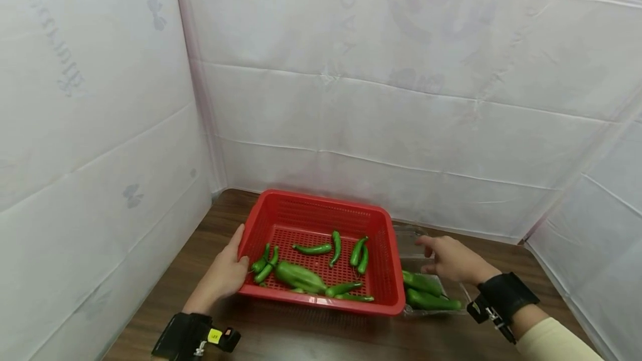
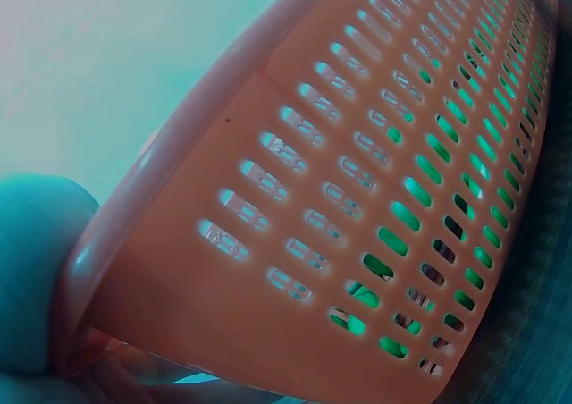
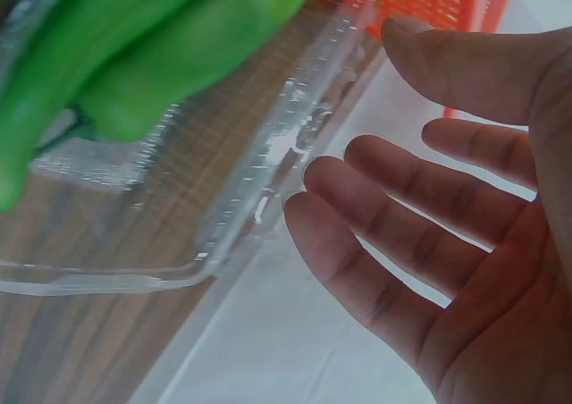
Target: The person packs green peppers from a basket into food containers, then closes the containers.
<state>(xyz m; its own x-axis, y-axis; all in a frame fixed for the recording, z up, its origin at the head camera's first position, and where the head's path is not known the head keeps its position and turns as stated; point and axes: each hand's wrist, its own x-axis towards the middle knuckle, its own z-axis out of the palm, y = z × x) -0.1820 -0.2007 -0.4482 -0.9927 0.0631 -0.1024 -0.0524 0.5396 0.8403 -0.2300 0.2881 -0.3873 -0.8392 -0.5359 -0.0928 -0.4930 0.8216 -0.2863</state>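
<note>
A red plastic basket [image 1: 321,306] sits on the table, with several thin green chili peppers [image 1: 313,249] and a large pale green pepper [image 1: 301,277] inside. My left hand [image 1: 225,272] grips the basket's left rim; in the left wrist view the thumb [image 2: 36,270] lies over the rim and fingers show below it. To the basket's right is a clear plastic tray [image 3: 241,189] holding large green peppers [image 1: 426,291]. My right hand [image 1: 453,261] hangs over the tray's far part, fingers spread and slightly bent, with nothing in it.
A brown wooden table [image 1: 281,338] lies under everything. White sheeting [image 1: 351,110] walls it in at the back, with more white sheeting on the left and right. The basket stands close to the back sheeting.
</note>
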